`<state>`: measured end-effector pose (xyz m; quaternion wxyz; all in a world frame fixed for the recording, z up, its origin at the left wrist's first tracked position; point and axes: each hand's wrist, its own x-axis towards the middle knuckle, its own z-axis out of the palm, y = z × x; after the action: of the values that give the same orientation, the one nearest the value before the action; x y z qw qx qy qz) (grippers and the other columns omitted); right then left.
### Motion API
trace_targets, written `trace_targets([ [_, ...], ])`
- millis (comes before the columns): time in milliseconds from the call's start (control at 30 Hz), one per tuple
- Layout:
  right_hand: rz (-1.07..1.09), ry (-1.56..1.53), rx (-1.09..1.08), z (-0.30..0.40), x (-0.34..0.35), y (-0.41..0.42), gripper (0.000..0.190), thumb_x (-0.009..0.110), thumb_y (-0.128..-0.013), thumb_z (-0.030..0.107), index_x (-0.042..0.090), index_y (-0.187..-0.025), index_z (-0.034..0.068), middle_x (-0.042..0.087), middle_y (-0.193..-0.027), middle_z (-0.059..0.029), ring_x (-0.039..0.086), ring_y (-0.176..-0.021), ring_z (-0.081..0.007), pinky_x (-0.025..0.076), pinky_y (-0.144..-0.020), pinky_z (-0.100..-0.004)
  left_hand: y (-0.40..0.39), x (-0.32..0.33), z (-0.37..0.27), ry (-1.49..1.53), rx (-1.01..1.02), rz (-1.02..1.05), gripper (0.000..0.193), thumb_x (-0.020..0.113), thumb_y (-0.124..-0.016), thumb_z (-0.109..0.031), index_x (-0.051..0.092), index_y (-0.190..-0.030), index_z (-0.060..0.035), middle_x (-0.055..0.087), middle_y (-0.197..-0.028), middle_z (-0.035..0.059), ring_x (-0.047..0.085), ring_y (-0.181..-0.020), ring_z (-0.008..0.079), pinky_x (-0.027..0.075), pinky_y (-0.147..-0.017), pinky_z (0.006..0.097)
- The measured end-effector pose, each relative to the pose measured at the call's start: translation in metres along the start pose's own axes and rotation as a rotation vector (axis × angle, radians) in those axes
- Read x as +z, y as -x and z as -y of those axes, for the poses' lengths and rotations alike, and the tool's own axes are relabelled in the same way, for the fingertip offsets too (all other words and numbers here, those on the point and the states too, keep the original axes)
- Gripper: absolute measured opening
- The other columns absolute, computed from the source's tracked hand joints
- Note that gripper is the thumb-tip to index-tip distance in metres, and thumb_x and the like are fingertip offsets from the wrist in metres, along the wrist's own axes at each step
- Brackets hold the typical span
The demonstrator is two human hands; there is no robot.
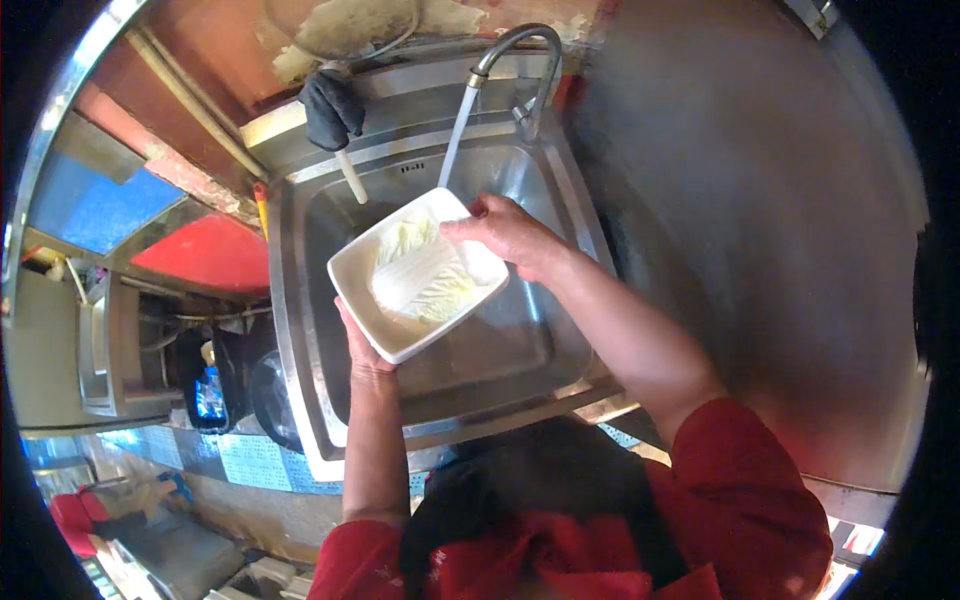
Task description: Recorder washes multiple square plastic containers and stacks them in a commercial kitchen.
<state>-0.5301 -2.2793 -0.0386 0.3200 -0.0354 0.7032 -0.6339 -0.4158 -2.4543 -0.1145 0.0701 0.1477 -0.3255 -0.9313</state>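
Both hands hold a white rectangular bowl [358, 259], tilted, over a stainless steel sink [480, 375]. Inside it lies a pale leaf of napa cabbage [420, 277], white at the rib and yellow-green at the edges. My left hand [360, 337] supports the bowl's lower left side; its fingers are partly hidden beneath. My right hand [510, 232] grips the upper right rim, thumb inside near the leaf. Water [457, 135] runs from the curved metal faucet [525, 34] down behind the bowl's far corner.
A dark cloth [332, 109] hangs at the sink's back left, above a pale pipe [351, 176]. A broad metal surface [750, 225] adjoins on the right. Left of the sink are a red panel [214, 253] and a black bin [202, 382]. Another person [75, 521] is at the lower left.
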Motion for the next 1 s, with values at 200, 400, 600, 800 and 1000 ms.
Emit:
trace_targets([
  [200,0.067,-0.125,-0.014,0.011,-0.008,0.005,0.037,0.066,-0.076,0.025,0.052,-0.096,-0.004,0.058,-0.093,-0.0127,0.058,-0.087,-0.0191,0.048,-0.074,-0.0311,0.007,-0.001,0.01,0.082,-0.069,0.057,0.068,0.037,-0.086,-0.059,0.032,-0.133,-0.0116,0.04,-0.131,0.0073,0.04,-0.119,0.0259,0.035,-0.099,0.0415],
  [400,-0.055,0.119,-0.073,0.001,-0.006,0.011,0.041,0.062,-0.081,0.03,0.052,-0.102,-0.004,0.058,-0.097,-0.0119,0.058,-0.086,-0.0173,0.047,-0.073,-0.0301,0.006,-0.012,0.016,0.052,-0.049,-0.012,0.076,0.035,-0.081,-0.066,0.031,-0.134,-0.0126,0.038,-0.133,0.0074,0.038,-0.12,0.0271,0.034,-0.1,0.0435],
  [600,0.003,0.006,-0.054,-0.003,-0.01,0.011,0.044,0.061,-0.082,0.035,0.054,-0.106,-0.002,0.059,-0.098,-0.0098,0.057,-0.087,-0.0153,0.046,-0.075,-0.0296,0.008,-0.005,0.003,-0.033,-0.052,-0.054,0.072,0.035,-0.083,-0.064,0.033,-0.133,-0.0127,0.039,-0.132,0.0078,0.04,-0.118,0.0274,0.036,-0.098,0.0432],
  [800,0.086,0.068,-0.027,0.0,-0.017,0.009,0.043,0.059,-0.084,0.036,0.056,-0.109,0.001,0.061,-0.1,-0.0066,0.057,-0.091,-0.0136,0.045,-0.08,-0.0284,0.011,-0.004,0.004,0.051,-0.095,-0.025,0.068,0.034,-0.085,-0.061,0.034,-0.132,-0.0124,0.041,-0.13,0.0087,0.043,-0.116,0.0273,0.039,-0.096,0.0423],
  [1000,0.167,-0.138,0.009,0.002,-0.03,-0.002,0.042,0.06,-0.084,0.031,0.056,-0.109,-0.002,0.061,-0.103,-0.01,0.059,-0.091,-0.0159,0.048,-0.078,-0.03,0.007,0.002,0.0,0.229,-0.157,0.183,0.064,0.034,-0.087,-0.058,0.035,-0.132,-0.0124,0.044,-0.128,0.0103,0.046,-0.114,0.029,0.042,-0.093,0.0454],
])
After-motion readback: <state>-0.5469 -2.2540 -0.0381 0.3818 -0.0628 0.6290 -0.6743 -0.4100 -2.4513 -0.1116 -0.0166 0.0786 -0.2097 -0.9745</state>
